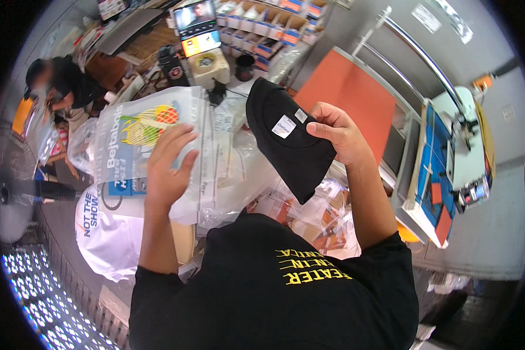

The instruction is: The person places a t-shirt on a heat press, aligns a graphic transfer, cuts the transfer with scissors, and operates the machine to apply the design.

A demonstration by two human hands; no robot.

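Note:
My right hand [339, 131] grips the edge of a folded black fabric piece [293, 144], which looks like a garment, between thumb and fingers. Two small white labels with writing sit on the fabric, close to my thumb. My left hand [170, 164] has its fingers apart over a translucent plastic bag [192, 105] printed with fruit or vegetables in a yellow net. No item shows in that hand; whether its palm touches the bag is not clear. Beneath and beside the bag lies more clear plastic film [245, 170].
A phone [197, 22] leans on a block, with a black bottle [170, 65] and a dark cup [244, 68] nearby. Plastic scraps [323, 218] fill a spot before me. A press-like machine with an orange board [350, 96] stands right. Another person [65, 83] sits far left, near a fan [13, 197].

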